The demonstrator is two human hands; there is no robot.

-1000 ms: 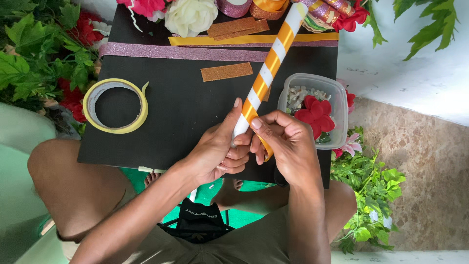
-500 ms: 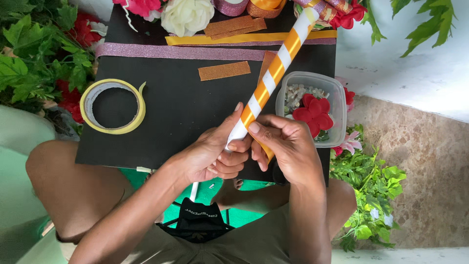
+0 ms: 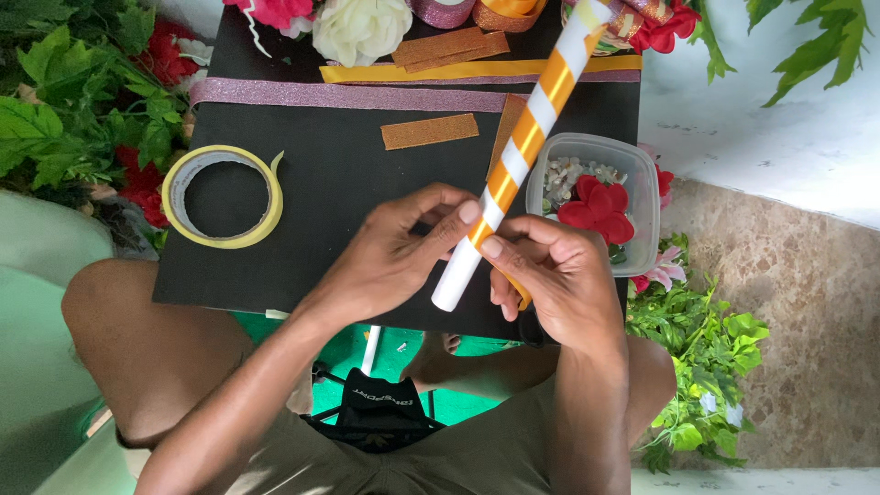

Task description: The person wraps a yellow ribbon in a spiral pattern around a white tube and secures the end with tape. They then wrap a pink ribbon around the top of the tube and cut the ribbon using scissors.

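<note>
A long white tube (image 3: 530, 137) wound in a spiral with orange ribbon slants from the upper right down toward me, its bare white end at the bottom. My left hand (image 3: 394, 261) grips the tube's lower part from the left, index fingertip pressed on the ribbon. My right hand (image 3: 550, 280) holds it from the right, thumb against the ribbon's lower edge, with a loose orange ribbon end running under its fingers. Both hands hover over a black board (image 3: 339, 174) resting on my knees.
A roll of yellow tape (image 3: 223, 196) lies left on the board. A clear tub (image 3: 600, 188) holds red fabric flowers. Orange strips (image 3: 429, 131), a pink glitter ribbon (image 3: 348, 94) and a yellow ribbon (image 3: 477, 70) lie at the far edge. Green foliage flanks both sides.
The tube has slid down through my hands, so more bare white end shows below them. My left index finger has moved onto the ribbon.
</note>
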